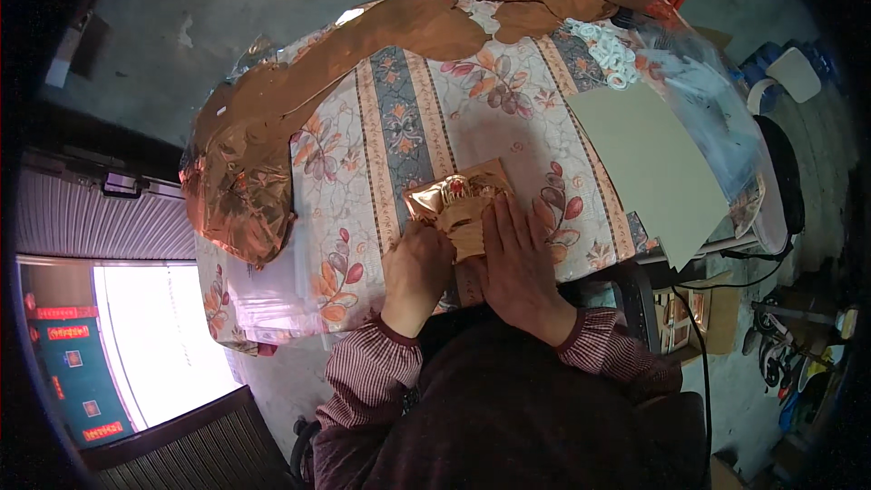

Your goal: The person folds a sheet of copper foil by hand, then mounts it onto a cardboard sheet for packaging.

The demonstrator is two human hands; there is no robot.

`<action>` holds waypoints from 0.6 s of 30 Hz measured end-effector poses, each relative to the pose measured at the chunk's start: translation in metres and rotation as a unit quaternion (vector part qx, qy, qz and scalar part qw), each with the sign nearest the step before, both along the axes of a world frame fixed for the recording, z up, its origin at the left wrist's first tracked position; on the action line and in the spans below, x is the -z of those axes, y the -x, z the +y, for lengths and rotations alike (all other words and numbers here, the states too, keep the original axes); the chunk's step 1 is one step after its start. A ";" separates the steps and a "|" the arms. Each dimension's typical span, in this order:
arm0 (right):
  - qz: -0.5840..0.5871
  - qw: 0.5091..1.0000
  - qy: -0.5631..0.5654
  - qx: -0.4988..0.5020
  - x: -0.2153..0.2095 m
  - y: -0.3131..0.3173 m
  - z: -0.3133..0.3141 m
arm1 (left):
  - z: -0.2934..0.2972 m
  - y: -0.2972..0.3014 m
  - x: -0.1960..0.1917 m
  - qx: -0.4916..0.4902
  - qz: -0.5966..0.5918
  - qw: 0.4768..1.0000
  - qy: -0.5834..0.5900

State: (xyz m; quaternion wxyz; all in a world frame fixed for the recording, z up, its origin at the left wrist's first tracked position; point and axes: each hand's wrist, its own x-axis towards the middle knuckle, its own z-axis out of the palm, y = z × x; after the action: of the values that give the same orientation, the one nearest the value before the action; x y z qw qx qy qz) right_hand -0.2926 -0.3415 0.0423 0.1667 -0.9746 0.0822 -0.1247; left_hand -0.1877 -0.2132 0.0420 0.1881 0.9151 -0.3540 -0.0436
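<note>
A flat, shiny gold foil packet (461,218) lies on the patterned tablecloth close to the table's near edge, its surface creased and glinting. My left hand (417,268) is closed, with curled fingers gripping the packet's near left side; the fingertips are hidden beneath the hand. Across the packet's right part lies my right hand (524,268), fingers stretched out and pressing down flat. Both hands cover the packet's near corners. Some raised lettering and a small red mark show on the far half of the packet.
Copper-coloured foil sheets (372,32) line the table's far and left edges. At the right are a pale green-grey board (649,163), white plastic rings (610,53) and clear plastic bags (703,100). An open cardboard box (712,318) stands below the right edge, near a black cable (703,354).
</note>
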 end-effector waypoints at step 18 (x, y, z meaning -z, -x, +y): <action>-0.014 1.000 -0.003 -0.015 0.002 0.003 -0.002 | 0.009 0.011 -0.009 -0.051 -0.031 0.989 0.133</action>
State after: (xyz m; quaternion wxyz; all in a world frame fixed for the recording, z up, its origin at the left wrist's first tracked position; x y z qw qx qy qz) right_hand -0.2955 -0.3433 0.0405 0.1722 -0.9734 0.0655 -0.1359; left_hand -0.1984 -0.2043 0.0513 0.2985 0.8999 -0.3151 0.0421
